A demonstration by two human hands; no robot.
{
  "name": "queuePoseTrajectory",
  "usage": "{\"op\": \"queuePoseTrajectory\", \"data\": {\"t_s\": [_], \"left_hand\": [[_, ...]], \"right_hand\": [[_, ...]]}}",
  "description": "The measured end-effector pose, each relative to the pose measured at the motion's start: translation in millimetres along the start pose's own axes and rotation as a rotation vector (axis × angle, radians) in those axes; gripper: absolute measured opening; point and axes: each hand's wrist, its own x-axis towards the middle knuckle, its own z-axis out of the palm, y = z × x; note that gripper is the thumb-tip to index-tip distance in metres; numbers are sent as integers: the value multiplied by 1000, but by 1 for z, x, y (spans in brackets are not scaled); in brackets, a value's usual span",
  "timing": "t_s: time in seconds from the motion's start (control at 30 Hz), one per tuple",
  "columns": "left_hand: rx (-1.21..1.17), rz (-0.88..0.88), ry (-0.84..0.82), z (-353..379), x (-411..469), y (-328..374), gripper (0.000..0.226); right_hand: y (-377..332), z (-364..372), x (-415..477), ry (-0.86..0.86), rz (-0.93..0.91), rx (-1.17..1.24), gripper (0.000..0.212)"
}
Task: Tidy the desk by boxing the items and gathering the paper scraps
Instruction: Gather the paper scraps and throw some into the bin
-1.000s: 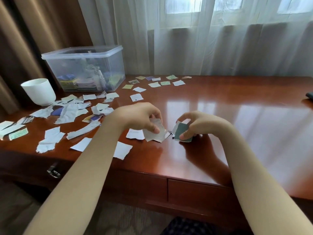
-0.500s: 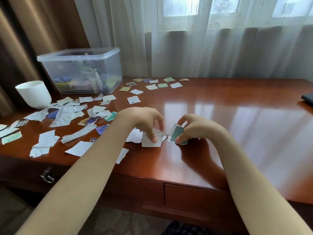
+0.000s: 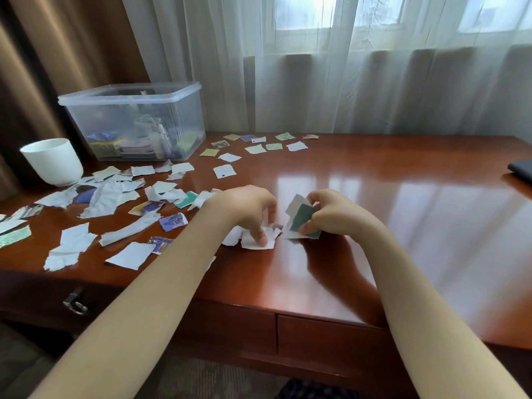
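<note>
My right hand [image 3: 331, 214] pinches a small stack of scraps [image 3: 300, 218], a dark green piece in front of a white one, lifted just off the wooden desk [image 3: 403, 226]. My left hand [image 3: 247, 210] is curled over white scraps [image 3: 259, 239] lying on the desk, its fingertips pressing down on them. Many more torn paper scraps [image 3: 109, 203] are scattered over the desk's left half, and a second scattering of scraps [image 3: 256, 146] lies near the back. A clear plastic box [image 3: 135, 122] with items inside stands at the back left.
A white cup [image 3: 53, 161] stands at the far left beside the box. A dark flat object [image 3: 521, 169] lies at the desk's right edge. Sheer curtains hang behind the desk. A drawer with a metal handle [image 3: 74, 303] is below the front edge.
My left hand has lowered the white scrap it held up onto the desk and now presses it there. My right hand has lifted its green and white scraps slightly.
</note>
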Motion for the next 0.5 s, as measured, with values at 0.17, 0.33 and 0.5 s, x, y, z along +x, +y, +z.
{"op": "queuePoseTrajectory", "data": {"t_s": [0.17, 0.33, 0.5], "left_hand": [[-36, 37, 22, -2, 2, -1, 38], [-196, 81, 9, -7, -2, -5, 25], [-225, 20, 70, -22, -17, -20, 26]], "right_hand": [[2, 1, 3, 97, -1, 62, 24], [-2, 3, 0, 126, -30, 52, 28], [-6, 8, -3, 82, -76, 68, 26]]}}
